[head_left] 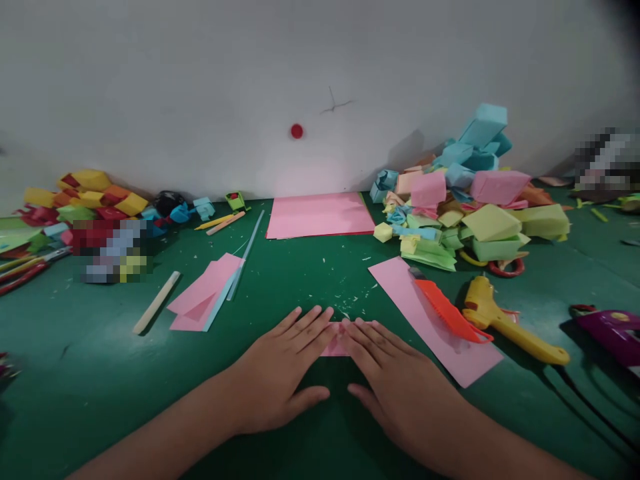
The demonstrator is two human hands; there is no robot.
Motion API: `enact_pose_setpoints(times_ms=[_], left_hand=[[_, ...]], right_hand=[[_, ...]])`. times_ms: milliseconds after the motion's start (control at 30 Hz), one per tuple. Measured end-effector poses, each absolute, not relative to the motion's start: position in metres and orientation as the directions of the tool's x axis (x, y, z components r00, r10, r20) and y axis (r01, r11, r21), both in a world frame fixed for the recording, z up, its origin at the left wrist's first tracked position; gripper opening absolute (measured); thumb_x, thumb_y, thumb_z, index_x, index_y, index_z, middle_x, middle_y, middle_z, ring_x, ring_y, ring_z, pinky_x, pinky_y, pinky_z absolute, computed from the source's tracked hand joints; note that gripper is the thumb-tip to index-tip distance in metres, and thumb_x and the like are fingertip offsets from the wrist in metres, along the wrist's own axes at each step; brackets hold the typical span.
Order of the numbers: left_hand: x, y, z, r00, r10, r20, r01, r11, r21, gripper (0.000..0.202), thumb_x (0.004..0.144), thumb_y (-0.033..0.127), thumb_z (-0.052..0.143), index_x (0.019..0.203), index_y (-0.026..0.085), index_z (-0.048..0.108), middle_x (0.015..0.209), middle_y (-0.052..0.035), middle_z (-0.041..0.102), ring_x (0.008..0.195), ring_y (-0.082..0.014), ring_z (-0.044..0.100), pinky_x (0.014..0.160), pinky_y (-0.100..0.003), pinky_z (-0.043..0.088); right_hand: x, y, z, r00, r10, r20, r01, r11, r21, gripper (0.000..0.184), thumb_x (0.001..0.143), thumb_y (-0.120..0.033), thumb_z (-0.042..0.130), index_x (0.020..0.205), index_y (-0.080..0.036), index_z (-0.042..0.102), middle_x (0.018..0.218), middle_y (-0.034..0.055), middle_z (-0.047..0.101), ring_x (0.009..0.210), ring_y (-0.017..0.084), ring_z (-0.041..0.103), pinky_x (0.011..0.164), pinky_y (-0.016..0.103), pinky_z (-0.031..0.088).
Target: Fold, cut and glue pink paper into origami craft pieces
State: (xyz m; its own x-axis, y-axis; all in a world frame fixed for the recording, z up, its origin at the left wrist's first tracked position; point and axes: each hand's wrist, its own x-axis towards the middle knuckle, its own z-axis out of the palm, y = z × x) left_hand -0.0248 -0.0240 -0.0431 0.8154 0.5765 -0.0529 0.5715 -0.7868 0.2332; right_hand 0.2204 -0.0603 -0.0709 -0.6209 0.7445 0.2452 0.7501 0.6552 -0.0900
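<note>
A small piece of pink paper [336, 347] lies on the green table, mostly covered by my hands. My left hand [283, 367] rests flat on its left part, fingers stretched out and pointing away from me. From the other side my right hand [393, 373] presses flat on its right part. The fingertips of both hands nearly meet at the paper's middle, and the thumbs lie apart on the table. Right of my right hand is a pink paper strip [440, 333] with an orange-red utility knife [450, 310] on it.
A yellow glue gun [515, 327] with a black cord lies at right, near a purple tool [610, 333]. Folded paper shapes are heaped at back right [493, 220] and back left [95, 193]. Pink sheets [320, 215] lie against the wall. Left are paper pieces [205, 293] and a stick [157, 303].
</note>
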Motion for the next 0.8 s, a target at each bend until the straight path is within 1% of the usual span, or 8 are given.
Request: enact_pose_setpoints(times_ms=[100, 267, 367, 467, 500, 567, 633, 800], left_hand=[[-0.031, -0.027, -0.039, 0.8, 0.593, -0.095, 0.597, -0.767, 0.235, 0.077, 0.102, 0.055, 0.046, 0.163, 0.024, 0.012, 0.167, -0.0113, 0.018, 0.154, -0.0317, 0.018, 0.125, -0.055, 0.017], [-0.044, -0.029, -0.028, 0.778, 0.612, -0.141, 0.628, -0.757, 0.178, 0.07, 0.103, 0.052, 0.044, 0.162, 0.026, 0.015, 0.166, -0.0088, 0.022, 0.153, -0.029, 0.023, 0.126, -0.054, 0.014], [-0.037, -0.027, -0.022, 0.766, 0.618, -0.176, 0.642, -0.751, 0.157, 0.062, 0.104, 0.05, 0.042, 0.159, 0.023, 0.03, 0.162, -0.0091, 0.033, 0.151, -0.0275, 0.029, 0.126, -0.053, 0.012], [-0.017, -0.033, -0.023, 0.747, 0.642, -0.17, 0.663, -0.738, 0.125, 0.062, 0.102, 0.051, 0.045, 0.152, 0.014, 0.045, 0.159, -0.0159, 0.038, 0.151, -0.0319, 0.027, 0.126, -0.055, 0.015], [-0.009, -0.036, -0.025, 0.75, 0.641, -0.16, 0.66, -0.741, 0.126, 0.068, 0.1, 0.055, 0.047, 0.152, 0.011, 0.043, 0.161, -0.0186, 0.032, 0.152, -0.0341, 0.024, 0.125, -0.054, 0.018], [0.002, -0.043, -0.032, 0.806, 0.574, -0.144, 0.592, -0.783, 0.191, 0.078, 0.097, 0.064, 0.047, 0.156, 0.014, 0.037, 0.164, -0.0186, 0.024, 0.153, -0.0355, 0.021, 0.124, -0.052, 0.022], [0.006, -0.044, -0.037, 0.836, 0.535, -0.124, 0.548, -0.8, 0.243, 0.082, 0.098, 0.067, 0.041, 0.158, 0.012, 0.032, 0.164, -0.0201, 0.02, 0.153, -0.0364, 0.019, 0.124, -0.053, 0.022], [-0.002, -0.015, -0.039, 0.836, 0.537, -0.111, 0.544, -0.784, 0.3, 0.077, 0.102, 0.061, 0.038, 0.158, 0.009, 0.03, 0.164, -0.0181, 0.025, 0.153, -0.0319, 0.024, 0.125, -0.048, 0.023]], right_hand=[[0.229, -0.06, -0.067, -0.606, 0.767, 0.212, 0.756, 0.638, -0.147, 0.052, 0.101, -0.039, 0.047, 0.147, -0.015, 0.051, 0.147, 0.0124, 0.056, 0.133, 0.029, 0.056, 0.115, 0.055, 0.041], [0.246, -0.06, -0.066, -0.602, 0.764, 0.233, 0.757, 0.638, -0.137, 0.052, 0.103, -0.041, 0.045, 0.149, -0.018, 0.049, 0.149, 0.0091, 0.054, 0.134, 0.027, 0.055, 0.113, 0.051, 0.043], [0.249, -0.061, -0.065, -0.619, 0.741, 0.258, 0.744, 0.659, -0.108, 0.05, 0.103, -0.04, 0.044, 0.147, -0.017, 0.05, 0.148, 0.0082, 0.056, 0.133, 0.025, 0.056, 0.113, 0.051, 0.043], [0.245, -0.06, -0.065, -0.63, 0.726, 0.274, 0.743, 0.666, -0.057, 0.05, 0.104, -0.042, 0.043, 0.143, -0.014, 0.056, 0.141, 0.0111, 0.062, 0.128, 0.027, 0.06, 0.113, 0.052, 0.042], [0.244, -0.059, -0.066, -0.629, 0.724, 0.284, 0.75, 0.661, -0.026, 0.052, 0.103, -0.045, 0.043, 0.14, -0.012, 0.058, 0.139, 0.014, 0.063, 0.127, 0.028, 0.061, 0.113, 0.052, 0.042], [0.242, -0.057, -0.068, -0.625, 0.715, 0.312, 0.762, 0.647, 0.044, 0.061, 0.1, -0.054, 0.045, 0.136, -0.007, 0.062, 0.137, 0.0196, 0.063, 0.126, 0.032, 0.062, 0.11, 0.053, 0.044], [0.243, -0.055, -0.07, -0.623, 0.706, 0.338, 0.769, 0.632, 0.098, 0.07, 0.097, -0.062, 0.045, 0.134, -0.005, 0.063, 0.138, 0.0227, 0.061, 0.127, 0.034, 0.061, 0.107, 0.053, 0.046], [0.247, -0.048, -0.071, -0.627, 0.716, 0.307, 0.773, 0.622, 0.129, 0.08, 0.097, -0.069, 0.037, 0.139, -0.005, 0.059, 0.142, 0.0226, 0.058, 0.131, 0.035, 0.057, 0.107, 0.053, 0.047]])
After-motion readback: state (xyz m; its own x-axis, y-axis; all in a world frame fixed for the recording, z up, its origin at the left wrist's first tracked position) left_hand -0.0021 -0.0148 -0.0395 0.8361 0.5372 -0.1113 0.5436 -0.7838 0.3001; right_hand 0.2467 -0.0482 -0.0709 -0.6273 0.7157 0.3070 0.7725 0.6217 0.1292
